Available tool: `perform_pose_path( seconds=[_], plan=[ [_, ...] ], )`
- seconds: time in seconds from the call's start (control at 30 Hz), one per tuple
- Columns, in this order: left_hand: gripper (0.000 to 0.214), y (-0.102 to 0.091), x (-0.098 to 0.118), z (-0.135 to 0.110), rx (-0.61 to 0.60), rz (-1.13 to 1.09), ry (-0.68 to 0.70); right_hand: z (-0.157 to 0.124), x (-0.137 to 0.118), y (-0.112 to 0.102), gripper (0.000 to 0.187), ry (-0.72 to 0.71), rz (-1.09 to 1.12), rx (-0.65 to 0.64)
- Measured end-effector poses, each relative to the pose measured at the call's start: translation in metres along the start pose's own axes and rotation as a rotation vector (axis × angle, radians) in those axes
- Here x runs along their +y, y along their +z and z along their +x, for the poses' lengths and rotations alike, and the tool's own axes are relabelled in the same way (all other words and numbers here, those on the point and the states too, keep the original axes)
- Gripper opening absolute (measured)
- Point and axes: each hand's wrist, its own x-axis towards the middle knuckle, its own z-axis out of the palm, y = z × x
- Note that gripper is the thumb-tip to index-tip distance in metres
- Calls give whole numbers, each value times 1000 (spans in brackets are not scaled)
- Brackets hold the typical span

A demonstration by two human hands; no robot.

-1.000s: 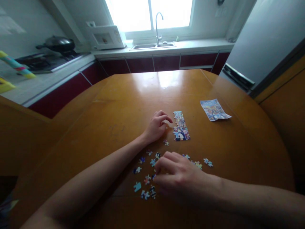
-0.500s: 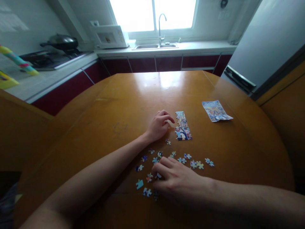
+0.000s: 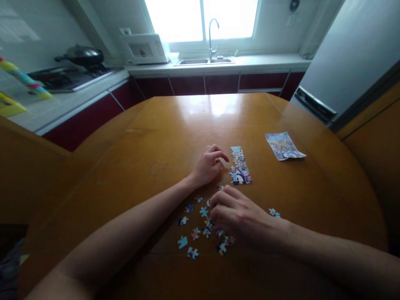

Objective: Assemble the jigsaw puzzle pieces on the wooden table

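Observation:
My left hand rests on the table with bent fingers apart, holding nothing visible, just left of a joined strip of jigsaw puzzle. The strip's left edge shows open tabs and notches. Nearer to me, my right hand is closed, its fingers curled down over the loose pieces; whatever its fingertips grip is hidden. Left of and below it lie several loose puzzle pieces, among them a teal piece, a dark blue one and a pale one. Another piece lies beyond my right wrist.
A creased picture sheet lies to the right on the wooden table. Behind are a counter with a sink, a microwave and a pan on the stove. A fridge stands at the right.
My right hand has moved up and slightly right, uncovering pieces below it and covering others near the middle of the pile. My left hand stays in place.

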Motion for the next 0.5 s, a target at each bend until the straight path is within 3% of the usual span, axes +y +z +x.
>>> perform_pose_path(
  seconds=[0.2,0.37,0.5],
  plan=[
    [19,-7,12,1,6,-151,57,-5,44,-29,1,116,70,289],
    [23,-16,20,1,-89,-262,72,-8,72,-39,5,188,55,399],
    [24,-17,20,0,-80,-285,93,-7,87,-36,7,228,22,444]
  ],
)
